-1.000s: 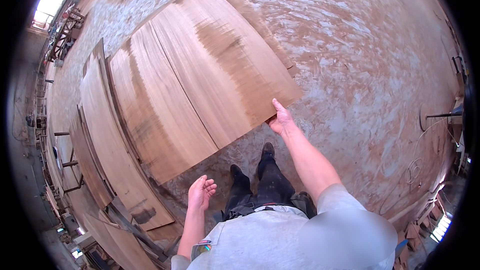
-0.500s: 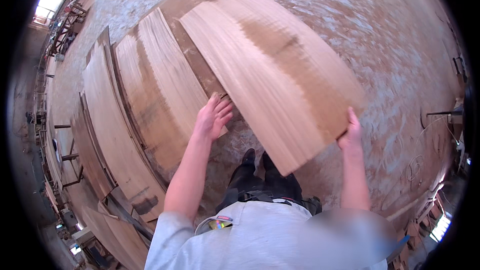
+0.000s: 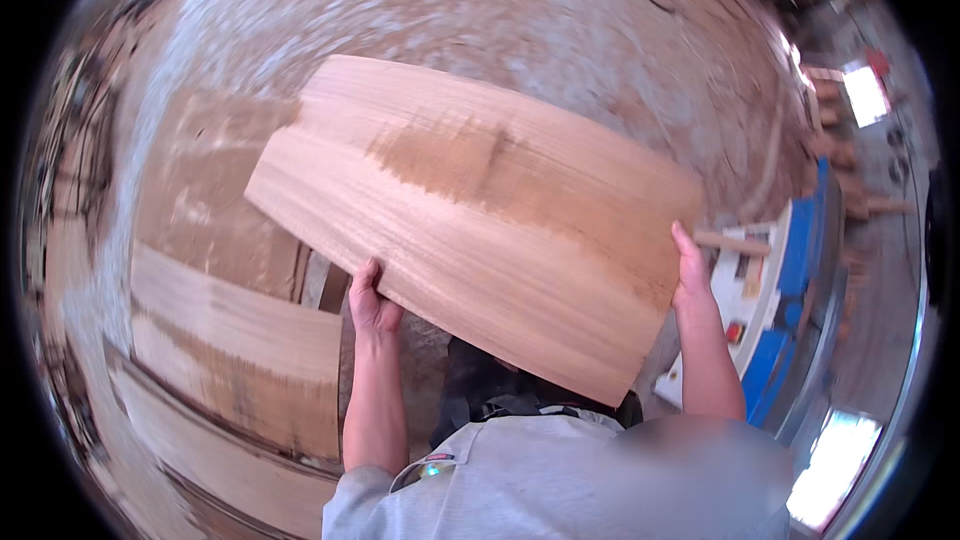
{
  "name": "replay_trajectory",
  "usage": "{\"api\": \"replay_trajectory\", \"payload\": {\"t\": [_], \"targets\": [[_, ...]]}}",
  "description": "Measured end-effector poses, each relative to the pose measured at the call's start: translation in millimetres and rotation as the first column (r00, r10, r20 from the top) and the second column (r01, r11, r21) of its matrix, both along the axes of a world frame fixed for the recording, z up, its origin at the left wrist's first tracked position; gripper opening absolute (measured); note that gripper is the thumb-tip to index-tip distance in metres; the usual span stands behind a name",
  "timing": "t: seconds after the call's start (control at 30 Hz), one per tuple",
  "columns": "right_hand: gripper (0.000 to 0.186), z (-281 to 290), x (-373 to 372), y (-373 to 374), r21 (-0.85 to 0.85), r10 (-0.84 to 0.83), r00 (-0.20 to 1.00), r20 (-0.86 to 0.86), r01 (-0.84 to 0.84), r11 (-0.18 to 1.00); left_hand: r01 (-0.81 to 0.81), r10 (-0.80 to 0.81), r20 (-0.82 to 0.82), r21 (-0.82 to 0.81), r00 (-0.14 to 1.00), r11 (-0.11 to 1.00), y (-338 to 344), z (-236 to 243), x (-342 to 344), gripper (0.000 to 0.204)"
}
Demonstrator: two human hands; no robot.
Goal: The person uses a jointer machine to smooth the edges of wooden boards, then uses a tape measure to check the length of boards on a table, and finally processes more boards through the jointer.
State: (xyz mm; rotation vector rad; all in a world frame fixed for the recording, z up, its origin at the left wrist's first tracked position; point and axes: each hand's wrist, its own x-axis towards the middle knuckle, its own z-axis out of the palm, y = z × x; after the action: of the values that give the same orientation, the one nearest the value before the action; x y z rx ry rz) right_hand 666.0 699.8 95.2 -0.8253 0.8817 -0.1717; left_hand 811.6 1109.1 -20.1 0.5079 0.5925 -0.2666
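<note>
A large wooden panel (image 3: 480, 210), pale with a darker brown patch along its middle, is held up slantwise in front of me. My left hand (image 3: 375, 302) grips its near long edge, thumb on top. At the panel's right end my right hand (image 3: 688, 268) clasps the short edge, its thumb also over the face. The fingers of both hands are hidden under the wood. Below and left of the panel lies another two-toned wooden panel (image 3: 235, 360), apart from my hands.
A brown dusty board (image 3: 215, 190) lies beyond the stacked panels. Another pale panel (image 3: 225, 450) sits at lower left. To my right stands a blue and white machine (image 3: 790, 300) with a red button. The floor (image 3: 560, 10) is streaked with pale dust.
My left hand, open and off the panel before, now grips its near edge. The panel has swung to lie more crosswise, and the view has turned right, bringing the machine in.
</note>
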Motion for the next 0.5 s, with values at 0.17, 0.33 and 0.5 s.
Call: {"api": "replay_trajectory", "payload": {"t": [0.17,0.33,0.5], "targets": [[0.050,-6,-107,-49,-0.157,-0.163,0.985,0.053,0.170,0.973,0.212,-0.209,0.040,-0.108,0.977,0.971,-61,-16,-43,0.053],[0.048,17,-228,-80,-0.144,-0.312,0.942,0.123,0.328,0.934,0.464,-0.418,0.209,-0.284,0.884,0.839,-118,-21,-105,0.052],[0.047,-14,-384,-128,-0.147,-0.592,0.800,0.096,0.600,0.787,0.684,-0.625,0.283,-0.225,0.727,0.694,-219,-3,-177,0.051]]}}
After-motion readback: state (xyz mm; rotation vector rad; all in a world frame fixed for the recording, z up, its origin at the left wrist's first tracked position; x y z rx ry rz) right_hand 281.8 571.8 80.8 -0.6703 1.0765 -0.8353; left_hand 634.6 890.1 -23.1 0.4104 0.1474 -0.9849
